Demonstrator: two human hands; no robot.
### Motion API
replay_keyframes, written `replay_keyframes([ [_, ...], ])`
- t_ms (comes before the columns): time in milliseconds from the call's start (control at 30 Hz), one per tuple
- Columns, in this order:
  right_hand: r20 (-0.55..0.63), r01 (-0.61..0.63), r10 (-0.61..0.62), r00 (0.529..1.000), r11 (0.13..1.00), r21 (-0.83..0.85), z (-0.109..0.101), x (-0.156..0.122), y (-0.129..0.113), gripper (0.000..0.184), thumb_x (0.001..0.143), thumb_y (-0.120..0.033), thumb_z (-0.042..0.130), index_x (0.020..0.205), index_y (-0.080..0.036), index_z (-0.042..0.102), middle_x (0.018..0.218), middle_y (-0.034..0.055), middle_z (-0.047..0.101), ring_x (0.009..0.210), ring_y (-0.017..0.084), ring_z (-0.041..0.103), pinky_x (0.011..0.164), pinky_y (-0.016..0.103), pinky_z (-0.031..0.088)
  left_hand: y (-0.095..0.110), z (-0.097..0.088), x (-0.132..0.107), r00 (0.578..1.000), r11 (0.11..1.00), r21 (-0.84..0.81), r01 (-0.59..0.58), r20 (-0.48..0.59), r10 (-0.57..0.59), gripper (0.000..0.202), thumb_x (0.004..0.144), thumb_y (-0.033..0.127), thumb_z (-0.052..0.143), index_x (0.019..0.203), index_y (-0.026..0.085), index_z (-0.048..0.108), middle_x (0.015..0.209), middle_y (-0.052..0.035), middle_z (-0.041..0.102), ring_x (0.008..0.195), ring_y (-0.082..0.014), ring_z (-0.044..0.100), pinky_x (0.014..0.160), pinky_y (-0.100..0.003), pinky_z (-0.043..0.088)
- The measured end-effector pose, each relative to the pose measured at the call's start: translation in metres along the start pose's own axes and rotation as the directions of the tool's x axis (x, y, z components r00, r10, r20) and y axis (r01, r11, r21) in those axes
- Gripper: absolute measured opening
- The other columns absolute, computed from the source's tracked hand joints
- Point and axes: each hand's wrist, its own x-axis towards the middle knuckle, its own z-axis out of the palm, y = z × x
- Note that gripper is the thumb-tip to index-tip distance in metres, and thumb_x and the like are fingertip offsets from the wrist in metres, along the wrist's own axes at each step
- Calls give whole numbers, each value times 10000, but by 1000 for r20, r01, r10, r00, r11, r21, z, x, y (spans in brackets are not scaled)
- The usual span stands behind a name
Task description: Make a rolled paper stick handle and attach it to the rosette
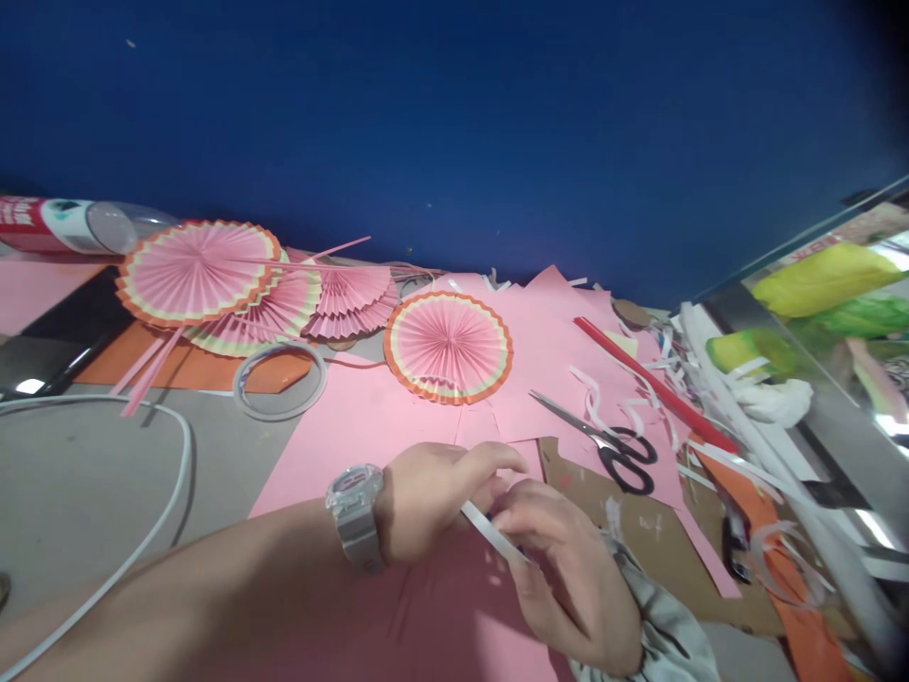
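My left hand (433, 497), a clear watch on its wrist, and my right hand (568, 568) meet over a pink paper sheet (355, 426). Both pinch a narrow white strip (490, 532) that runs between their fingers. The fingers of both hands are closed on it. Black-handled scissors (603, 440) lie just beyond my right hand. A round pink pleated paper fan (447, 346) with an orange and yellow rim lies farther back on the pink paper.
More pleated fans (199, 270) overlap at the back left beside a tape ring (280, 379). A red stick (653, 384), white paper scraps and orange paper (788, 568) crowd the right. A white cable (163, 493) loops at left. Brown cardboard (653, 530) lies under the scissors.
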Motion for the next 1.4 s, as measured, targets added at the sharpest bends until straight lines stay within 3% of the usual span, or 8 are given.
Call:
replay_keyframes([
  [100,-18,-18,19,1000,999,46,2,-1,0,84,783,-146,439,769,-228,442,569,-5,533,560,161,536,533,281,444,1,-2,0,1000,1000,-12,6,-1,-6,209,939,247,324,1110,213,438,689,26,599,596,-118,571,564,-207,392],
  [300,31,119,-116,993,988,-102,1,-2,5,285,839,-148,397,1098,-174,514,872,76,670,741,180,607,686,321,477,-1,0,0,997,998,-60,-33,-72,28,192,936,233,334,1087,211,450,685,32,589,588,-104,560,557,-193,403],
  [500,79,237,-226,971,956,-171,-3,3,6,310,843,-110,371,1122,-173,492,683,28,626,635,168,573,599,299,440,-1,0,-3,976,991,-88,-96,-203,77,174,923,211,365,1065,209,466,797,9,627,628,-88,577,602,-186,433],
  [833,77,267,-259,963,957,-112,0,-1,13,338,844,-67,385,1138,-184,506,725,34,622,725,165,569,637,292,459,1,-2,-1,971,997,-23,-78,-226,70,163,923,205,382,1050,196,482,765,8,647,611,-104,597,585,-196,436],
  [1000,-10,171,-172,985,983,-67,4,-4,9,179,868,-113,394,902,-264,484,644,-3,561,593,158,532,541,294,430,5,-5,0,971,996,-41,-74,-230,63,157,909,167,388,1038,193,473,750,15,644,609,-101,598,587,-192,436],
  [1100,-23,28,-28,999,999,26,3,-7,5,193,862,-146,453,1004,-276,436,685,6,606,594,173,567,563,309,463,6,-5,-1,971,994,-97,-50,-236,25,156,910,152,398,1044,199,465,659,44,595,578,-92,574,565,-185,415],
  [1267,42,-165,159,986,965,205,3,-10,5,480,865,-221,521,1282,-265,287,774,7,659,709,170,643,705,305,504,1,-2,-4,956,963,-271,13,-280,-92,181,904,189,444,1084,207,441,594,64,490,494,-84,501,504,-197,377],
  [1400,108,-132,111,988,969,209,3,0,7,208,858,-236,524,1065,-214,519,914,59,663,883,184,623,802,318,486,-4,-2,-2,874,880,-475,-15,-433,-219,144,934,209,403,1075,224,425,622,59,447,509,-74,468,499,-191,384],
])
